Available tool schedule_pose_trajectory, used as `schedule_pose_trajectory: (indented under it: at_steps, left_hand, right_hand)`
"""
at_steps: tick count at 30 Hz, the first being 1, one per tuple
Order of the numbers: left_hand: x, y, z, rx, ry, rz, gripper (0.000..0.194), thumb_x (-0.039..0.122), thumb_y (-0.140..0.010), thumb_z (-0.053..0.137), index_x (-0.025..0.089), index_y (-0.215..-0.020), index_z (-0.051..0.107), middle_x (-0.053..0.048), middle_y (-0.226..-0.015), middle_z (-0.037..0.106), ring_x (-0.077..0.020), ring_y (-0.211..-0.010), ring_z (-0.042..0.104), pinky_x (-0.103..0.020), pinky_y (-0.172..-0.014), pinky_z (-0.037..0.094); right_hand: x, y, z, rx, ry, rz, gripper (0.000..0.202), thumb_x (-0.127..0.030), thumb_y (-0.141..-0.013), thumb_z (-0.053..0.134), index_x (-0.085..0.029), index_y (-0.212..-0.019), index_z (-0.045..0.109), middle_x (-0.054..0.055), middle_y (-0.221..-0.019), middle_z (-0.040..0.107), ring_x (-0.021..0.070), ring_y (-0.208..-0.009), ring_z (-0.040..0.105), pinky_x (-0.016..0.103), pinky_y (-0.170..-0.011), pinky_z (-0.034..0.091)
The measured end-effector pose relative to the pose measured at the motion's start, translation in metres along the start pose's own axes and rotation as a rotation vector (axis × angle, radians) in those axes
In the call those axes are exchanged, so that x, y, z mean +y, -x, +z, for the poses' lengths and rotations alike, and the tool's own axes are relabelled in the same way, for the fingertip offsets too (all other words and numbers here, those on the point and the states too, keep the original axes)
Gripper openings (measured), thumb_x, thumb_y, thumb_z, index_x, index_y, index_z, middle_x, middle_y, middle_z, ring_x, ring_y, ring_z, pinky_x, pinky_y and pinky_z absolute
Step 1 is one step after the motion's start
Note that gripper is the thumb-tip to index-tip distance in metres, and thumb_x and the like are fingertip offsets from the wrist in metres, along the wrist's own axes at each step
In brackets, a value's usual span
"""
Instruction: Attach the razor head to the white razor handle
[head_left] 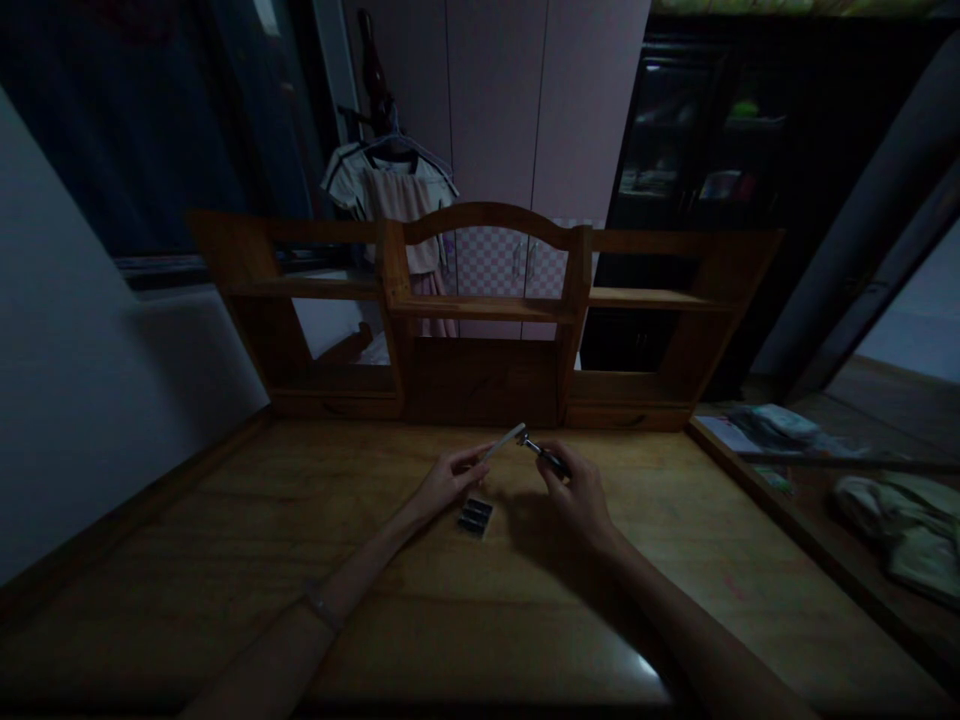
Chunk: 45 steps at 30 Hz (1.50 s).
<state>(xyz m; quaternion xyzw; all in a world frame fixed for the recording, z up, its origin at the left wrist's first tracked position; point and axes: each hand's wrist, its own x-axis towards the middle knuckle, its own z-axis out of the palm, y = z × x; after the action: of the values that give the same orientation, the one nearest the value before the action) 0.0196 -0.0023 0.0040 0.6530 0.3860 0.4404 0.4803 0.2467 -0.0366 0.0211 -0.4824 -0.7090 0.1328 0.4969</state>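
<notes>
Over the middle of the desk, my left hand [451,480] pinches a thin, pale, flat stick [504,440] that slants up to the right. I cannot make out what kind of stick it is. My right hand [576,487] is closed around the dark handle of what looks like a razor [541,453], its small metallic head pointing up and left. The head is close to the stick's far end; whether they touch is unclear. Below my left hand, a small case with dark slots [475,517], resembling a razor cartridge holder, lies on the wooden desk [337,610].
A wooden shelf unit [480,312] with drawers stands along the desk's back edge. Behind it are hanging clothes [397,195] and a pink wardrobe [499,110]. To the right lie a plastic-wrapped bundle [784,425] and folded cloth [911,535]. A wall [67,400] borders the left.
</notes>
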Motion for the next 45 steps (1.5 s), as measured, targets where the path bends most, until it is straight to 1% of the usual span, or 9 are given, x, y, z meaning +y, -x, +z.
schedule_pose_trajectory:
  at_steps: [4,11,15,20,27,30,36,40,45]
  left_hand:
    - [-0.001,-0.0006,-0.0017,0.03,0.014,-0.041,0.061,0.044,-0.076,0.064,0.018,-0.129,0.053,-0.002,-0.076,0.059,-0.0065,-0.054,0.043,-0.018,-0.049,0.032]
    - [-0.0018,0.0007,0.002,-0.093,0.049,-0.098,0.061,0.047,-0.077,0.062,0.015,-0.129,0.052,0.001,-0.069,0.054,-0.0041,-0.047,0.035,-0.018,-0.045,0.023]
    - [-0.0011,0.0009,0.0015,-0.069,0.061,-0.103,0.062,0.048,-0.077,0.062,0.013,-0.127,0.054,0.002,-0.066,0.052,-0.003,-0.044,0.032,-0.019,-0.045,0.021]
    - [0.0026,0.0023,0.0011,-0.114,0.084,-0.114,0.06,0.047,-0.078,0.061,0.015,-0.128,0.053,0.005,-0.058,0.042,-0.003,-0.043,0.029,-0.019,-0.043,0.016]
    - [0.0045,0.0032,0.0003,-0.109,0.122,-0.151,0.061,0.047,-0.079,0.06,0.016,-0.13,0.051,0.008,-0.055,0.034,-0.0023,-0.039,0.024,-0.018,-0.039,0.012]
    - [0.0025,0.0028,0.0006,-0.118,0.094,-0.149,0.059,0.048,-0.079,0.06,0.015,-0.128,0.053,0.007,-0.055,0.036,-0.0024,-0.039,0.025,-0.018,-0.039,0.012]
    - [-0.0008,0.0006,-0.0025,-0.044,0.098,-0.171,0.062,0.049,-0.078,0.06,0.017,-0.131,0.05,0.007,-0.056,0.039,-0.0024,-0.039,0.024,-0.018,-0.039,0.012]
    - [0.0001,0.0006,-0.0008,-0.086,0.092,-0.128,0.061,0.047,-0.077,0.062,0.014,-0.127,0.054,0.006,-0.055,0.041,-0.0032,-0.042,0.029,-0.018,-0.04,0.016]
    - [-0.0037,0.0007,-0.0014,-0.044,0.038,-0.149,0.062,0.05,-0.078,0.059,0.016,-0.129,0.052,0.007,-0.054,0.043,-0.002,-0.035,0.023,-0.018,-0.037,0.012]
  right_hand:
    - [-0.001,-0.0001,0.0007,0.017,-0.003,-0.002,0.023,-0.027,-0.085,0.046,-0.021,-0.1,0.063,0.004,-0.084,0.066,0.0174,-0.072,0.059,0.025,-0.064,0.043]
    - [0.0005,0.0,0.0006,0.024,0.021,0.001,0.02,-0.027,-0.086,0.047,-0.022,-0.098,0.062,0.002,-0.08,0.064,0.016,-0.068,0.056,0.024,-0.061,0.041]
    - [0.0006,-0.0003,0.0,0.017,0.015,-0.007,0.02,-0.028,-0.087,0.046,-0.021,-0.097,0.061,0.002,-0.08,0.064,0.0163,-0.069,0.057,0.024,-0.062,0.04]
    - [0.0009,-0.0003,-0.0001,0.018,0.011,-0.009,0.021,-0.026,-0.087,0.046,-0.021,-0.101,0.061,0.002,-0.081,0.064,0.0164,-0.07,0.057,0.024,-0.063,0.041]
    - [0.0025,0.0004,0.0003,0.006,0.014,-0.009,0.02,-0.026,-0.087,0.047,-0.021,-0.1,0.062,0.002,-0.082,0.064,0.0159,-0.07,0.056,0.024,-0.063,0.04]
    - [0.0036,0.0009,0.0021,-0.013,0.009,-0.006,0.022,-0.024,-0.087,0.047,-0.022,-0.103,0.061,0.002,-0.085,0.065,0.0158,-0.072,0.057,0.024,-0.063,0.041]
    - [0.0027,0.0005,0.0024,0.004,0.001,-0.018,0.02,-0.026,-0.087,0.047,-0.022,-0.1,0.062,0.002,-0.083,0.065,0.016,-0.072,0.058,0.024,-0.064,0.041]
    - [0.0043,0.0006,0.0032,0.005,0.002,-0.015,0.02,-0.025,-0.087,0.048,-0.022,-0.101,0.061,0.002,-0.083,0.065,0.0159,-0.071,0.058,0.024,-0.063,0.041]
    - [0.0051,0.0001,0.0045,0.013,-0.004,-0.022,0.02,-0.025,-0.087,0.048,-0.021,-0.101,0.061,0.002,-0.084,0.065,0.0158,-0.071,0.058,0.024,-0.063,0.042]
